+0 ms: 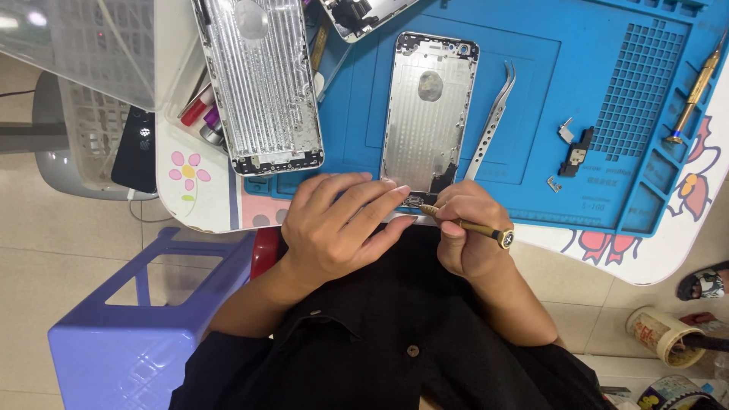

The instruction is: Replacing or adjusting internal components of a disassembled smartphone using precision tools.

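Right at the near edge of the blue silicone repair mat (531, 91), the silver metal phone back housing (429, 114) lies flat, inside face up. The person's left hand (342, 228) is pressed down on its bottom end, fingers together, pinning it. The right hand (467, 231) is clamped around a small brass-handled screwdriver (467, 225), tip touching the housing's lower edge.

What could go wrong: the tip looks angled pretty low, so it might skid off a screw and scratch the shell or poke a left fingertip sitting right beside it. The housing also sits close to the edge of the white counter (638, 258), so a loosened screw could roll off onto the floor.

Around it: curved steel tweezers (493, 121) just beside the housing, a second bigger silver housing (258, 83) to the left, a small black part (579, 150) and another brass screwdriver (695, 83) on the right. Nothing really blocks the hands.
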